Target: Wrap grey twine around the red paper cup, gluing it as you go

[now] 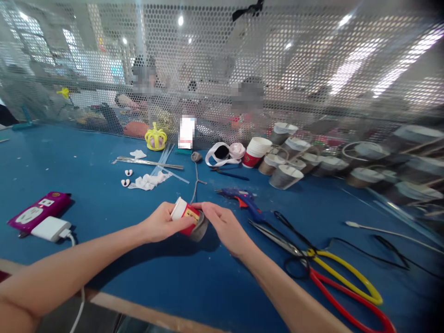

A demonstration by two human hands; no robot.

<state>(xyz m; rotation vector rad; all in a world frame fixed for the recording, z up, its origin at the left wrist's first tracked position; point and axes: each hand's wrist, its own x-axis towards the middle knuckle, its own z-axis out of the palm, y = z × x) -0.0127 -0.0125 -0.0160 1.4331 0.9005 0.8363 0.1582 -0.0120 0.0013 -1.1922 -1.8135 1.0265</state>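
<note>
Head view shows 2 hands low over the blue table (pixel 104 259): the left hand (pixel 160 225) clamps a red paper cup (pixel 185 216) on its side, steadying it while the right hand (pixel 225 229) fingers press grey material (pixel 200 229) around it, glue gun (pixel 243 200) just beyond.

Bright overhead strip lights glare through the mesh; edges warp and blur; soft shadows

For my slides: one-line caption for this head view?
Both hands, left hand and right hand, grip a red-and-white paper cup over the blue table.
</note>
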